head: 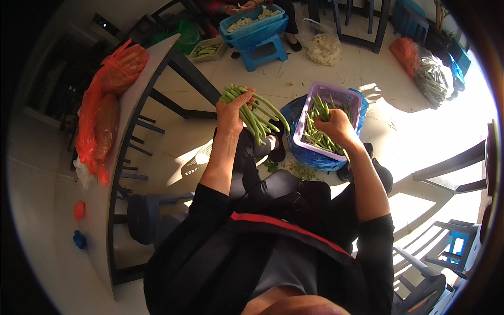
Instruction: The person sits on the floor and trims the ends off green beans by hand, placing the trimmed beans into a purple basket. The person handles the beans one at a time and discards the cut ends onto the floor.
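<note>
My left hand (233,112) grips a bunch of long green beans (258,114), whose lower ends fan out to the right above my knee. In my right hand (336,125) are several shorter green bean pieces (322,108), held over a purple plastic basket (355,101). More cut bean pieces (321,138) lie in that basket, partly hidden by my right hand and forearm. The basket rests on something covered with a blue plastic bag (313,158). Bean scraps (297,170) are scattered on the floor between my feet.
A long table (130,106) on the left carries red plastic bags (98,122). Ahead, another person's hands (246,6) are over a blue basket (252,24) on a blue stool (264,53). Clear bags (323,49) stand on the floor; grey stools (427,281) are at lower right.
</note>
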A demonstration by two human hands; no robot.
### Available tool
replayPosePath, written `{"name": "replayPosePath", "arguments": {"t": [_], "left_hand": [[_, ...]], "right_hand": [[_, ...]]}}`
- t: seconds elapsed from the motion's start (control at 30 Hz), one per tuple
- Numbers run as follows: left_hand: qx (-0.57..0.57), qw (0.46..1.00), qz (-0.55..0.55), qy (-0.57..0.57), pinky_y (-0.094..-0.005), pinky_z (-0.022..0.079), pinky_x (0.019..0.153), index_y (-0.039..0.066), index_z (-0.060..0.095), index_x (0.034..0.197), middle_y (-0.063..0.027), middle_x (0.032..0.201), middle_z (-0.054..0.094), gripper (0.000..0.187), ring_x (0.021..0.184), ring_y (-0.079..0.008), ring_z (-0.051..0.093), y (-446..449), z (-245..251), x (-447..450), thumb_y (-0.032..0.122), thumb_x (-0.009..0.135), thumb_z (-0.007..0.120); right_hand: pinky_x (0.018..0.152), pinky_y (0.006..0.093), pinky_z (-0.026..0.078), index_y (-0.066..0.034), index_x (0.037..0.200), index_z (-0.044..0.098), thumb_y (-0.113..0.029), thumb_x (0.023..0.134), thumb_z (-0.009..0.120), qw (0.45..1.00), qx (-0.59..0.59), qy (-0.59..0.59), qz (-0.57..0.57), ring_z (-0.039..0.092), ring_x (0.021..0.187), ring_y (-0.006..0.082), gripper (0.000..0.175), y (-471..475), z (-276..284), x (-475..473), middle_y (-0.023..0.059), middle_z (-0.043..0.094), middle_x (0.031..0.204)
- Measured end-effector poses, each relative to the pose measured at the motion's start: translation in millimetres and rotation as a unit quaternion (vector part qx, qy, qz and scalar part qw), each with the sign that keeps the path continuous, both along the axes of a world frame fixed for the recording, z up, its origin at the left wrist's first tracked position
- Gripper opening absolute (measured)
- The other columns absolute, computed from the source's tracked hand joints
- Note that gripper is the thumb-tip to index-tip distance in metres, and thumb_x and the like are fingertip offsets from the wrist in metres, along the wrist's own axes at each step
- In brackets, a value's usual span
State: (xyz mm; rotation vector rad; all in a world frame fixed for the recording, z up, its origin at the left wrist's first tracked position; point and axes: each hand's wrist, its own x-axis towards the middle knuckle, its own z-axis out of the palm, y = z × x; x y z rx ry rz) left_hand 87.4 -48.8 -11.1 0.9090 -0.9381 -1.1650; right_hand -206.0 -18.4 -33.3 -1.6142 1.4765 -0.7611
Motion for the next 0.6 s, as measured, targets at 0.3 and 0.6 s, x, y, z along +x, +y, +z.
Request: {"name": "replayPosePath", "arguments": {"t": [0.3, 0.6], "left_hand": [[-0.015, 0.994, 0.023, 0.107, -0.0314, 0.050, 0.061, 0.004, 0.064, 0.102, -0.0140, 0.102, 0.070, 0.020, 0.081, -0.0181, 0.065, -4, 11, 35, 0.003, 0.084, 0.074], [0.039, 0.994, 0.090, 0.044, -0.0328, 0.051, 0.062, 0.005, 0.067, 0.092, -0.0119, 0.095, 0.072, 0.016, 0.074, -0.0181, 0.066, -2, -14, -5, 0.003, 0.081, 0.078]], "right_hand": [[0.047, 0.0208, 0.033, -0.0013, 0.108, 0.071, -0.015, 0.088, 0.071, 0.951, 0.110, -0.287, -0.001, 0.045, 0.052, 0.0034, 0.024, 20, 7, 49, 0.0026, 0.067, 0.077], [0.060, 0.0272, 0.047, 0.0012, 0.100, 0.071, -0.016, 0.088, 0.067, 0.971, -0.029, -0.200, -0.126, 0.056, 0.061, 0.0083, 0.022, 4, -17, 23, 0.0028, 0.063, 0.069]]}}
